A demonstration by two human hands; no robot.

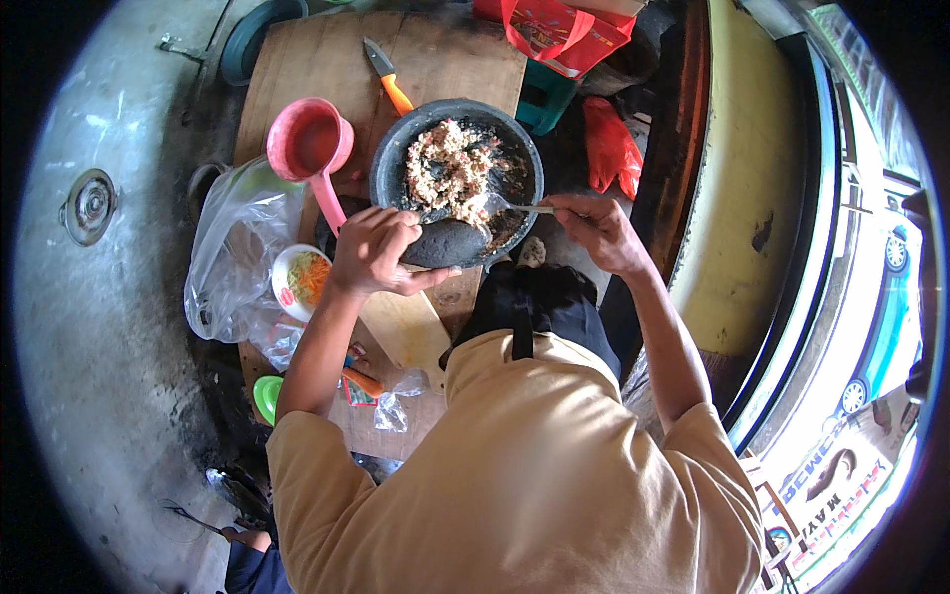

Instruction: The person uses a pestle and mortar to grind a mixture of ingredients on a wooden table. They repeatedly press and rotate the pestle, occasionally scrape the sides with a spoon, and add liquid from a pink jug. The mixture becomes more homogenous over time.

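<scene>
A round dark stone mortar [538, 163] stands on the wooden table, with a chunky, pale mash [445, 163] flecked with red inside it. Over its near rim, my left hand [376, 252] grips a dark stone pestle [445, 244] lying tilted, its far end near the mash. My right hand [601, 233] pinches the handle of a metal spoon [492, 204], whose bowl is in the mash beside the pestle. Left of the mortar sits a pink dipper [308, 140], its handle reaching toward my left hand. An orange-handled knife [387, 75] lies behind the mortar.
On the table [435, 45] are a clear plastic bag [233, 252], a bowl of shredded vegetables [302, 277], a light cutting board [406, 322] and a carrot [363, 382]. Red bags [564, 40] sit at the far right. Part of another person [255, 564] shows at lower left.
</scene>
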